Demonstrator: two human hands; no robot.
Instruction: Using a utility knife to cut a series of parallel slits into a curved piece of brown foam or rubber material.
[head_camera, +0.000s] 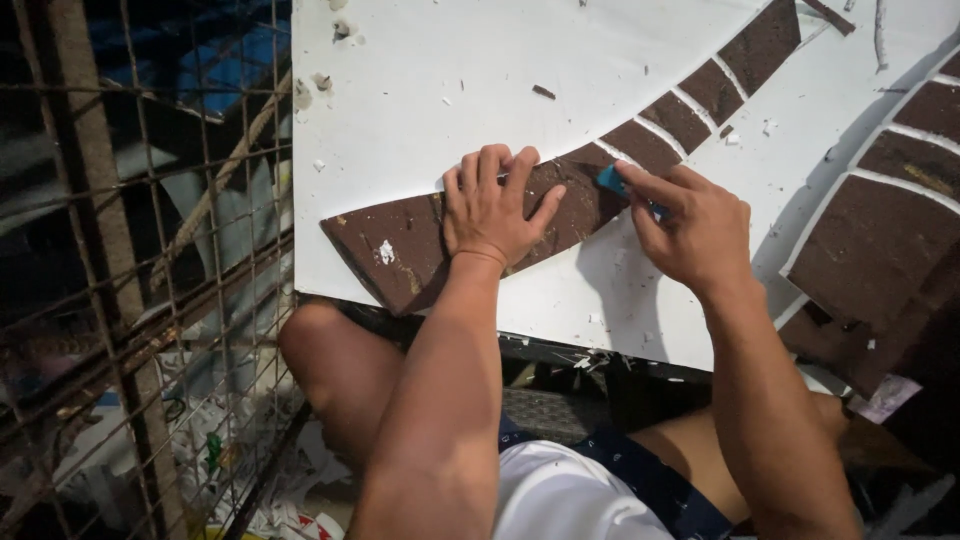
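Now left hand flat on brown curved strip, right hand pinching blue cutter.

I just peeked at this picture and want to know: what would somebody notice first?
First, the curved brown strip arching across the white board in the middle. The left hand presses flat on that strip, while the right hand pinches a small blue tool against its upper edge. On the left stands a rusty wire mesh, and more brown pieces lie at the right.
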